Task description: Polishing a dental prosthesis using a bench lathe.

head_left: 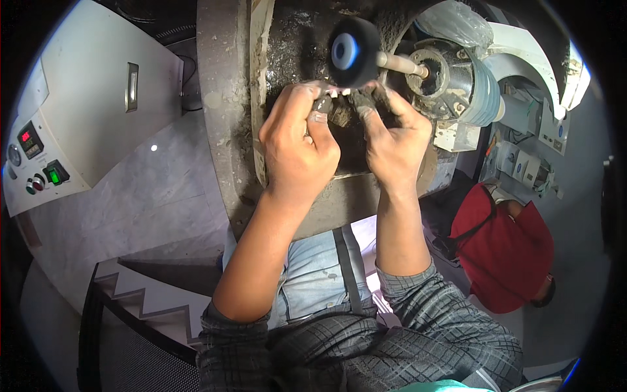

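Note:
Both my hands are raised side by side over a dirty metal tray [294,46], fingertips dark with grime. Between them is a small denture [340,92], with a few white teeth and a little pink showing. My left hand [297,140] pinches its left end between thumb and fingers. On the other end, my right hand [397,137] is closed in a similar pinch. Just above the fingertips is a round black polishing wheel [366,62] with a blue and white centre, apparently touching or very near the denture. My fingers hide most of the denture.
A tapered wooden spindle [401,64] leads right from the wheel into a motor housing [441,81] with blue wrapping. Clear plastic [457,26] hangs above it. A white cabinet [108,85] with a control panel stands left. Someone in a red top [503,248] is at right.

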The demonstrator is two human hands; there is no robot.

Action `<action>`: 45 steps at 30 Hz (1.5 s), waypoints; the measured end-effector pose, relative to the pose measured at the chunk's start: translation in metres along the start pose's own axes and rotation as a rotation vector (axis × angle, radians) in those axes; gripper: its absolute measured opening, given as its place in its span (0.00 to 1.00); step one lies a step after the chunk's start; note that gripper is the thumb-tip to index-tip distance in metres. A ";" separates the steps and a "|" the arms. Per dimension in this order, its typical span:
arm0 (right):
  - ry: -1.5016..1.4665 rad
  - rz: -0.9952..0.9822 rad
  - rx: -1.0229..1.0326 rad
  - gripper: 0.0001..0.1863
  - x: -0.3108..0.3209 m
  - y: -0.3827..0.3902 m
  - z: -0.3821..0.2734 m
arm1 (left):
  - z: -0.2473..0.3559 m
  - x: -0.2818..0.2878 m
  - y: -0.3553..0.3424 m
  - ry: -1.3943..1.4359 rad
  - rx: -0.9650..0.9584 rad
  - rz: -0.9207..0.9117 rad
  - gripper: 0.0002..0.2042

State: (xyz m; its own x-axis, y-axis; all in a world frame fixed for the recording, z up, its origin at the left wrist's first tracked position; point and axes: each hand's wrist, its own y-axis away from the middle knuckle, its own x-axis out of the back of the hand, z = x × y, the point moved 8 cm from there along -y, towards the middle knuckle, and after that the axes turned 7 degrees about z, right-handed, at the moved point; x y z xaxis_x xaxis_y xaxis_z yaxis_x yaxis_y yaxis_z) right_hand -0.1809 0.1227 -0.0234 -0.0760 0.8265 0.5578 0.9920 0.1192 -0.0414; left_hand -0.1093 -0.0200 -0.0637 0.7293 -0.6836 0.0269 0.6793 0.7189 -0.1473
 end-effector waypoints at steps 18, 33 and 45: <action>-0.006 -0.036 -0.037 0.15 -0.013 0.001 0.009 | 0.015 -0.008 -0.034 -0.291 -0.120 -0.051 0.18; 0.035 0.022 0.175 0.15 0.008 0.003 -0.012 | 0.011 -0.001 0.004 0.022 -0.069 0.024 0.13; -0.062 0.075 0.012 0.13 0.002 -0.013 0.004 | -0.012 -0.017 0.022 0.323 0.407 0.039 0.08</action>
State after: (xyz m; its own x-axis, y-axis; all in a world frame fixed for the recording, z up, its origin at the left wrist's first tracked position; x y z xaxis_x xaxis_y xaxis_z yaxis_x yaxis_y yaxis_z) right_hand -0.1939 0.1249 -0.0253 -0.0079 0.8656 0.5007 0.9939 0.0618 -0.0911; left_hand -0.1072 0.0060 -0.0789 0.7361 -0.6130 -0.2872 0.6756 0.6913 0.2562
